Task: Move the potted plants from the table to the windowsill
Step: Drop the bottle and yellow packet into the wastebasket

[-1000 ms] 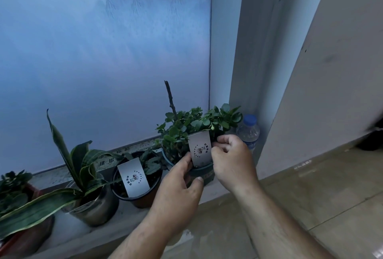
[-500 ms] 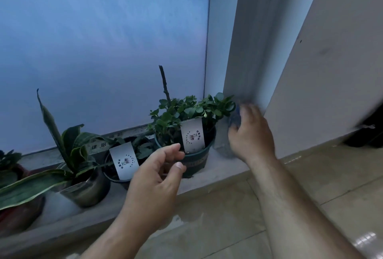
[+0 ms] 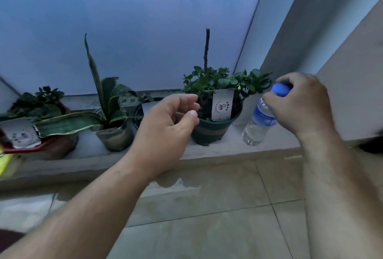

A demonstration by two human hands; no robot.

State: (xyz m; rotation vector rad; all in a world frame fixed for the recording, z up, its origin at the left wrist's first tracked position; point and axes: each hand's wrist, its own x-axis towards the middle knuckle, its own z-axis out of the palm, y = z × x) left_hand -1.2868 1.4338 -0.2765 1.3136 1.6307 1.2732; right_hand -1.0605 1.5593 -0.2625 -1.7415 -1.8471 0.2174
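Note:
Several potted plants stand in a row on the grey windowsill (image 3: 228, 148). A leafy plant in a dark green pot (image 3: 215, 130) with a white tag stands at the right. Left of it, a dark pot (image 3: 138, 113) is mostly hidden behind my left hand (image 3: 165, 126), which hovers with loosely curled fingers and holds nothing. A long-leaved plant in a metal pot (image 3: 116, 134) and a plant in a red pot (image 3: 47, 146) stand further left. My right hand (image 3: 300, 105) grips a tilted water bottle (image 3: 257, 124) near its blue cap.
The frosted window (image 3: 145, 30) rises behind the sill, and a grey wall (image 3: 342, 61) closes the right end. Tiled floor (image 3: 207, 217) lies below. A yellow object (image 3: 5, 163) shows at the far left edge.
My right hand has taken hold of the water bottle by its top and pulled it out from the corner, tilting it. My left hand has drawn back from the green pot.

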